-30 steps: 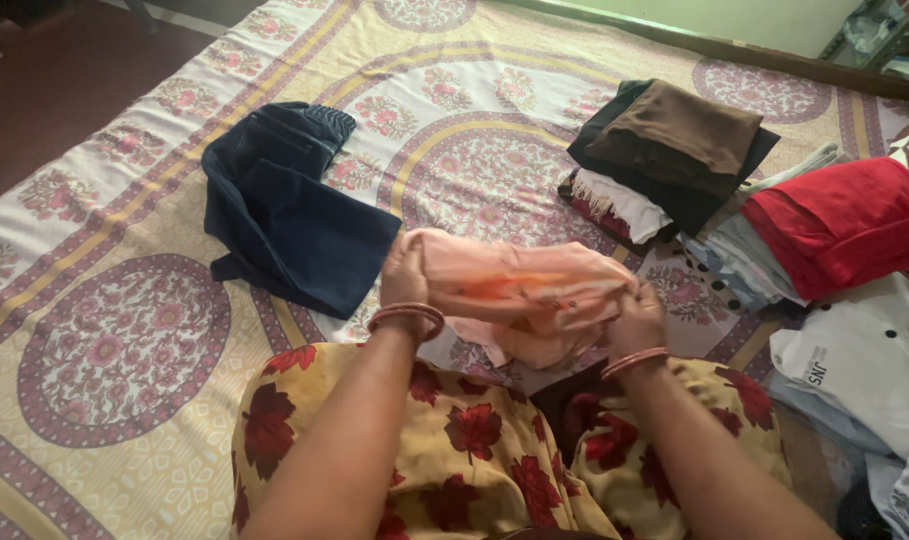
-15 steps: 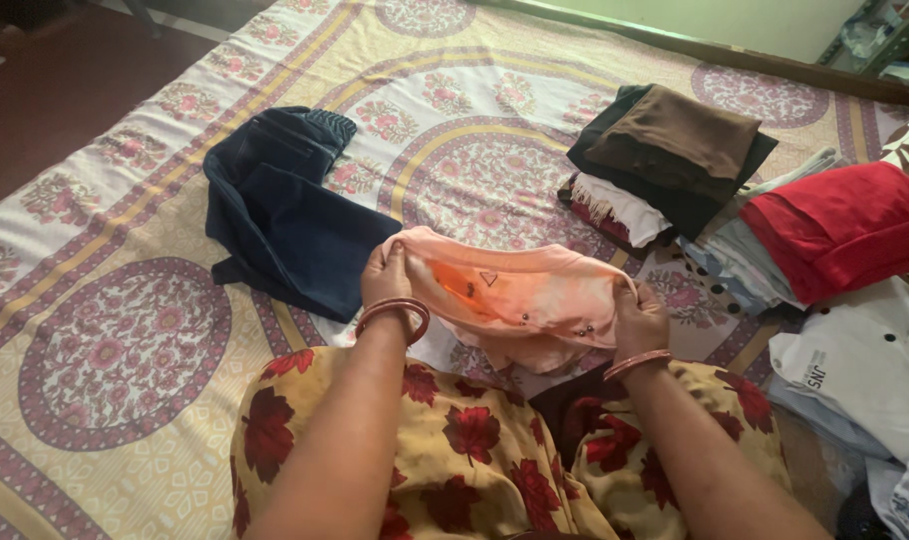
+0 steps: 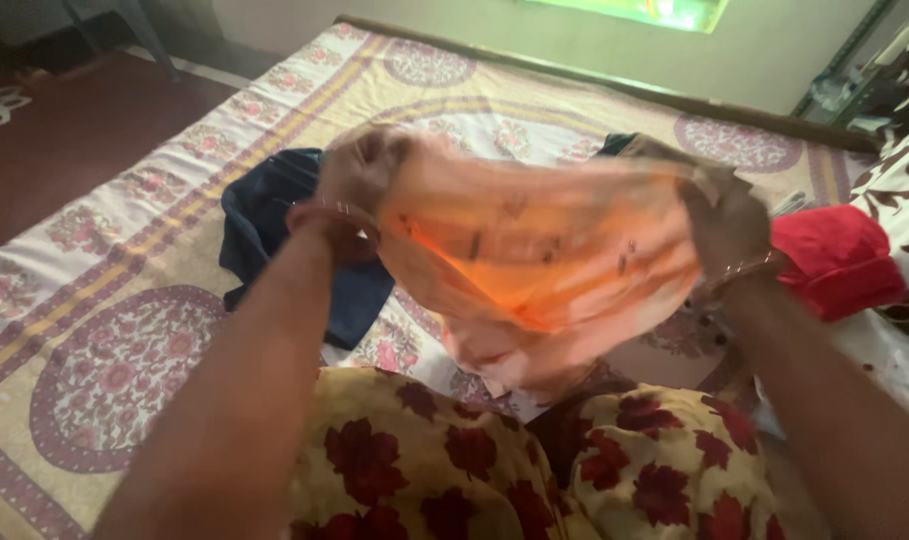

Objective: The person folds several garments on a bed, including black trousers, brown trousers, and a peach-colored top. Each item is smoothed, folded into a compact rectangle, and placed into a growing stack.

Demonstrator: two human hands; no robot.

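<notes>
Head view: both hands, left and right, are closed on the top edge of an orange cloth, stretched in the air above the bed. Likely shaking it out; folding needs it flat.

I have a single view, from the head-worn camera. It looks forward and down over the lap onto the bed with the cream, floral-medallion cotton sheet. It sits very close to the raised hands, which fill the centre. No second view shares the scene.
</notes>
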